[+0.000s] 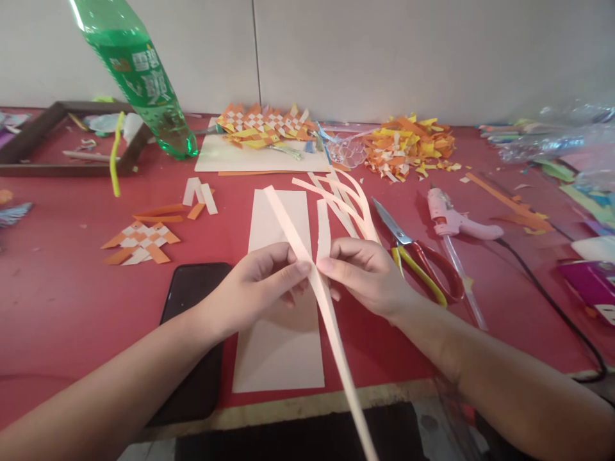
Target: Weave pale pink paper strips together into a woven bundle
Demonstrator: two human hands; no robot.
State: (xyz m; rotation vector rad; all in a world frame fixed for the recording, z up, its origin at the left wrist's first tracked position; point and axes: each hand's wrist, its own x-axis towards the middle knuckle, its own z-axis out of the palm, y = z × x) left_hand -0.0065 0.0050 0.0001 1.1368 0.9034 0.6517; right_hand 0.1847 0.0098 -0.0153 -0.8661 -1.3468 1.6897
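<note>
My left hand point(269, 272) pinches a long pale paper strip point(331, 326) between thumb and fingers. The strip slants from the upper left down past the table's front edge. Close beside it, my right hand point(360, 272) pinches a shorter pale paper strip point(323, 227) that stands upright from the fingertips. The two strips meet or cross at my fingertips; whether they are joined there I cannot tell. Below my hands lies a cream paper sheet point(281, 358). More pale strips point(343, 202) lie just beyond my right hand.
Scissors point(413, 250) and a pink glue gun point(456, 218) with its cord lie to the right. A black phone point(192, 333) is under my left forearm. Woven orange-and-white paper point(141, 243) sits left; a green bottle point(144, 83), a tray point(29, 169) and a paper-scrap pile point(408, 144) stand behind.
</note>
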